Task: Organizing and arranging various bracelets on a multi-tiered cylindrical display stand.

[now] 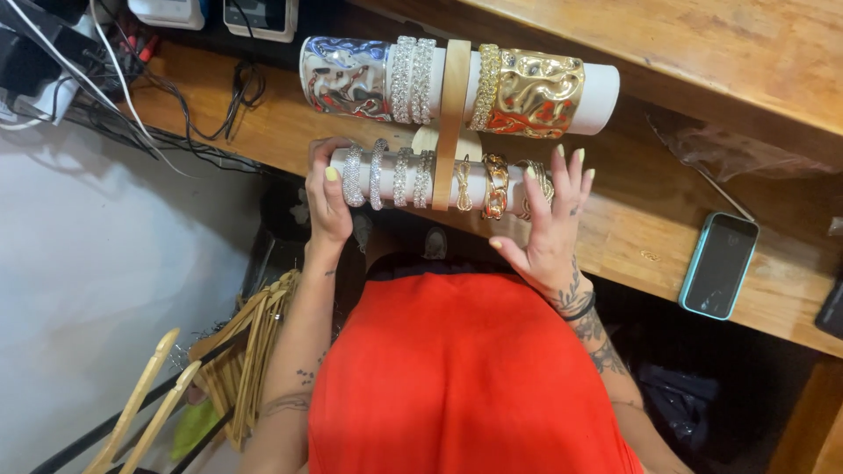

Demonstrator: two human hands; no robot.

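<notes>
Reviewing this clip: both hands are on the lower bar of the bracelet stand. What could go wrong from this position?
1. The left hand and right hand grip only the ends of the lower roll; tilting it could slide the silver bangles or gold chain bracelet off.
2. The heavy upper cuffs sit high on the wooden stand, so it might tip.
3. The phone lies close to the bench edge and may be knocked.

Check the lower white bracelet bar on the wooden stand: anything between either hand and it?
Nothing visible. The left hand already wraps the silver end of the lower white bracelet bar, and the right hand has fingertips on the gold bangles at its other end. The upper white bar sits behind, clear of both.
</notes>
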